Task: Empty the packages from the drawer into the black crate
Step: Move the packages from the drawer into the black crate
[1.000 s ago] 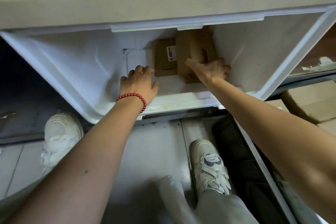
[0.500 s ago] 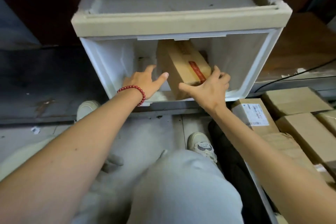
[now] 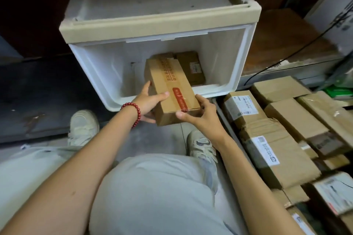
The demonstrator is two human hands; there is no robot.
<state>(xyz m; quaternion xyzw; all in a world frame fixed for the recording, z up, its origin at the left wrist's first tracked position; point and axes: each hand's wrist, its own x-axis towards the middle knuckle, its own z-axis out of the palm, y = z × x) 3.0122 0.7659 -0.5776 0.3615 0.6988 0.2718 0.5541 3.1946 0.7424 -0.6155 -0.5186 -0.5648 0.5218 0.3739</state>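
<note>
A long brown cardboard box [image 3: 170, 86] with red tape lies half out over the front edge of the white pulled-out drawer [image 3: 91, 66]. My left hand [image 3: 150, 101], with a red bead bracelet, grips its left side, thumb on top. My right hand [image 3: 198, 112] grips its near right corner. Two more brown packages stay at the back of the drawer, one of them with a white label [image 3: 193, 68]. The black crate [image 3: 225, 118] on the right shows only its thin rim and is filled with several cardboard packages [image 3: 277, 154].
The beige cabinet top [image 3: 160, 23] overhangs the drawer. My knees and white sneakers [image 3: 83, 128] are on the grey floor below. A black cable [image 3: 282, 61] runs across a wooden shelf at right.
The box has been drawn out toward me over the drawer's front edge, both hands now gripping it. The view has pulled back, showing the crate at right.
</note>
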